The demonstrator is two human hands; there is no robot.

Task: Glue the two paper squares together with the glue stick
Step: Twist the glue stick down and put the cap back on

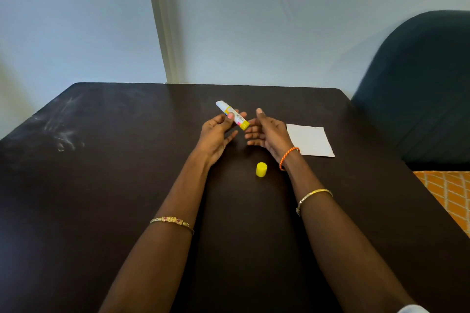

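Observation:
My left hand holds the uncapped glue stick above the middle of the dark table, white glue tip pointing up and to the left, yellow base toward my right hand. My right hand hovers open just right of the stick's base, fingers spread, not touching it. The yellow cap stands on the table between my wrists. White paper lies flat to the right of my right hand; I cannot tell whether it is one square or two stacked.
A dark blue chair stands at the table's right far corner. An orange patterned surface shows past the right edge. A pale wall runs behind the far edge. Whitish smears mark the table's left side.

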